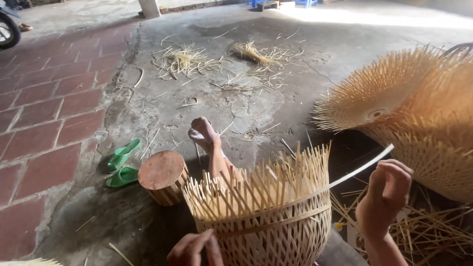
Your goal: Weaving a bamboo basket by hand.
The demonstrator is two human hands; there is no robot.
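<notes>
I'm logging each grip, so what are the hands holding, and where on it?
The right hand pinches a thin bamboo strip partway along. The left hand rests against the unfinished basket's lower woven side.

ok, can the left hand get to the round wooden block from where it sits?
Probably yes. The left hand rests at the half-woven bamboo basket; the round wooden block stands just beyond it, nothing between.
</notes>
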